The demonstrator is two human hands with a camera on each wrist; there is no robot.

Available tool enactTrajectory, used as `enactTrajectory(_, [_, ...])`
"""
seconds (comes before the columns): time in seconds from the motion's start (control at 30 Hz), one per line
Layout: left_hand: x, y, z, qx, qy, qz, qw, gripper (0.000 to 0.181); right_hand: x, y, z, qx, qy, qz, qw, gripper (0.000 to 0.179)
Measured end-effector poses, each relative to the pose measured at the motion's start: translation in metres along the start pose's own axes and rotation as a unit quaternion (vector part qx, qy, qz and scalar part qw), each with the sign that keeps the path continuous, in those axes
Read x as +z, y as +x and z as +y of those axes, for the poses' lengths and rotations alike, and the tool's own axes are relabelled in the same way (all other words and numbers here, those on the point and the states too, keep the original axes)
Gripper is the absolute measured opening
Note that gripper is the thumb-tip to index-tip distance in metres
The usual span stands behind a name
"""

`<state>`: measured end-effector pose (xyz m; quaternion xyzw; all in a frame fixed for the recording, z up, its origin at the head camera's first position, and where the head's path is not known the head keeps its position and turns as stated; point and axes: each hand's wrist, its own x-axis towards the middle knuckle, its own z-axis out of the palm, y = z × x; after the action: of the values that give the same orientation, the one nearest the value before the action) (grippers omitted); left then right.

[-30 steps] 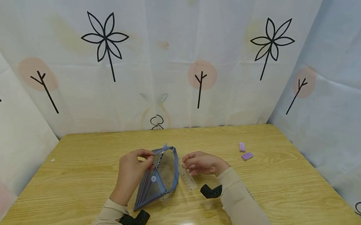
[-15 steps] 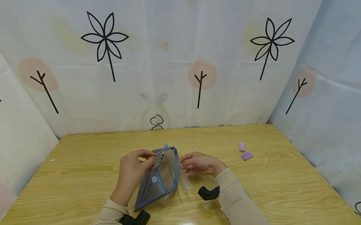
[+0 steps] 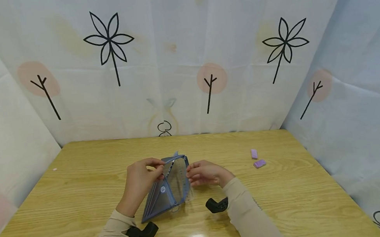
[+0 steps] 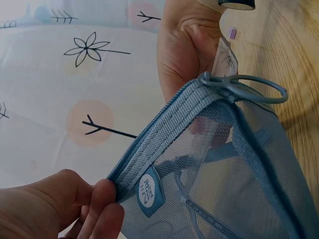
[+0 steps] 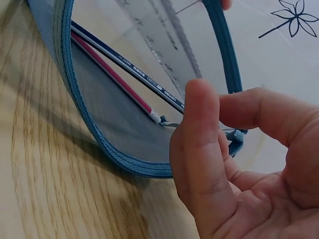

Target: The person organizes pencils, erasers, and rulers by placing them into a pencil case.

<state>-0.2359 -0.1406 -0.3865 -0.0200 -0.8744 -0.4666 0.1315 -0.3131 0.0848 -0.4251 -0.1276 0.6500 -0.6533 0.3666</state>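
Note:
A blue mesh zip pouch stands tilted on the table, its mouth facing right. My left hand pinches the zipped edge of its mouth between thumb and fingers. At the opening, my right hand pinches a clear ruler, much of which lies inside the mouth in the right wrist view. Inside the pouch lie a dark pencil and a pink-red pencil. In the left wrist view, the zip pull's ring sticks out at the corner, and one end of the ruler shows beside my right palm.
Two small purple blocks lie on the wooden table to the right. A small pale scrap is at the far left. Patterned cloth walls border the table at the back and sides.
My right hand has moved left to the pouch, carrying the ruler into its mouth. My left hand keeps its pinch on the edge, almost unmoved.

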Motion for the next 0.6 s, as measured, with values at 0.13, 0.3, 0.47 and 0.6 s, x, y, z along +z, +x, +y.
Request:
enactTrajectory(0.13, [0.000,0.000,0.000,-0.001,-0.003,-0.004,1.0000,0.011,0.002,0.000,0.000,-0.001,0.003,0.013,0.9999,0.011])
enactTrajectory(0.3, [0.001,0.000,0.000,0.000,-0.004,-0.007,1.0000,0.011,0.005,0.002,0.000,-0.005,0.009,0.021,0.9997,0.015])
enactTrajectory(0.47, [0.002,0.000,-0.001,0.006,-0.011,-0.010,0.9999,0.010,0.009,0.005,0.001,-0.006,0.019,0.029,0.9994,0.013])
enactTrajectory(0.6, [0.002,0.000,-0.001,0.013,-0.017,-0.011,0.9997,0.010,0.012,0.009,0.004,-0.008,0.024,0.038,0.9990,0.013])
